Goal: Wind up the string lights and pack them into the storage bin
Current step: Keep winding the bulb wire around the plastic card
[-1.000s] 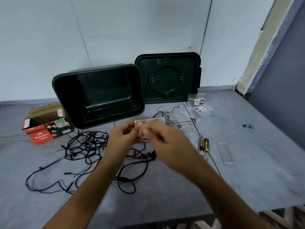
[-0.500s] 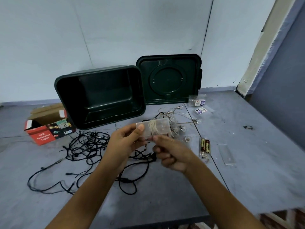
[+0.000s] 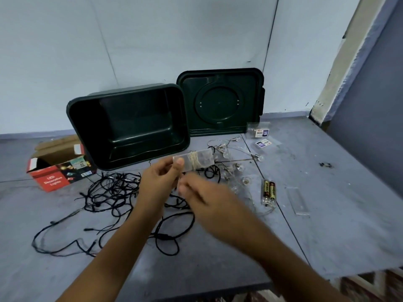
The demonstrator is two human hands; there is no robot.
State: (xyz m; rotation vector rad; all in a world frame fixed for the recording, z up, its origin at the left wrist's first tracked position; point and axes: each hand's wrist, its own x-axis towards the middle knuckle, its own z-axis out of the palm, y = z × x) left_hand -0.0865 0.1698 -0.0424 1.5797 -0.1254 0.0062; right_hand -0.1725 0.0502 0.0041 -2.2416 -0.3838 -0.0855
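My left hand pinches a clear battery box with thin wire wound round its middle. My right hand, blurred, sits just below the box and appears to pinch the thin wire. The clear bulb string trails from the box to the right on the table. A black string of lights lies tangled on the table under my arms. The dark green storage bin stands tipped on its side behind, its opening facing me.
The bin's lid leans on the wall. A red LED lights carton lies open at left. Two batteries and a clear cover lie at right, with small packets behind. The grey table's front edge is near.
My right hand has circled from over the box to below it, carrying wire round the box. My left hand has kept hold of the box and raised it slightly.
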